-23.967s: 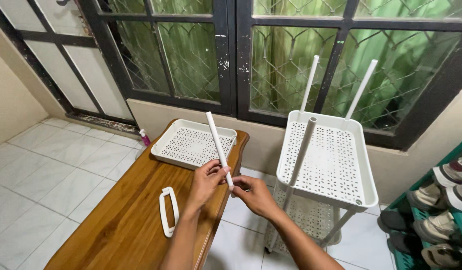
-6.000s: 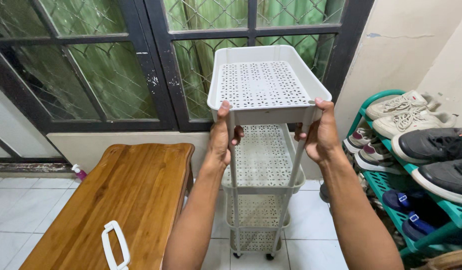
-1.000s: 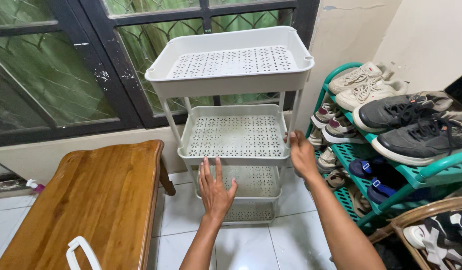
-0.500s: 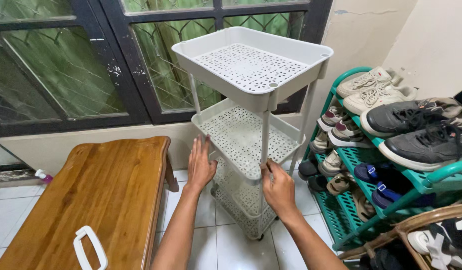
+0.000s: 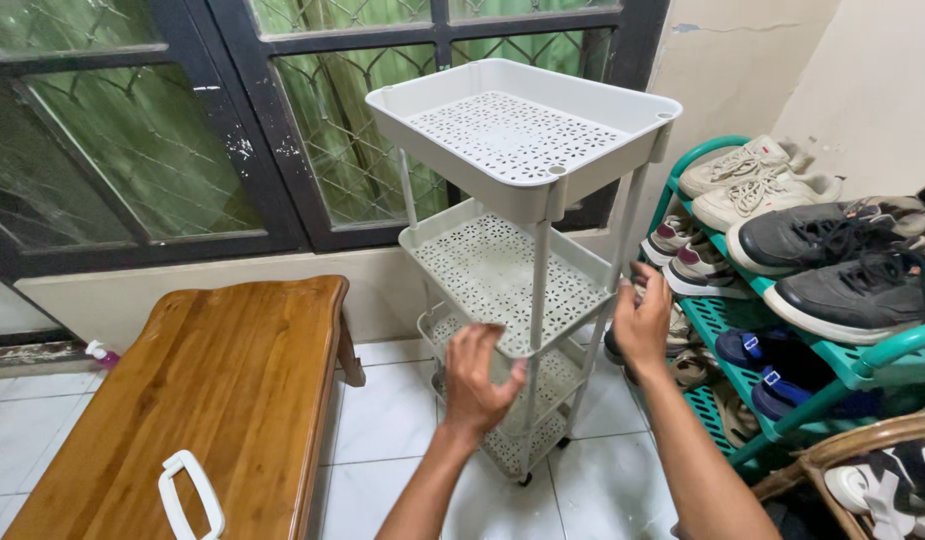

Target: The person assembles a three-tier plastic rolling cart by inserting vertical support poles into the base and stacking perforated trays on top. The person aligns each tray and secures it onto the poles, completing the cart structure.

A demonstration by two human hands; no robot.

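A white three-tier plastic cart with perforated trays stands on the tiled floor in front of the window, turned at an angle. My left hand is at the near corner of the middle tray, fingers curled around its edge by the front post. My right hand is open beside the right post, close to the middle tray's right edge; I cannot tell whether it touches. A white plastic handle lies on the wooden table.
A wooden table stands to the left of the cart. A green shoe rack full of shoes fills the right side. Dark-framed windows run behind. A wicker basket sits at lower right.
The cart has rotated further between my hands. My left hand shifted to the near corner of the middle tray and my right hand moved up to the right post.
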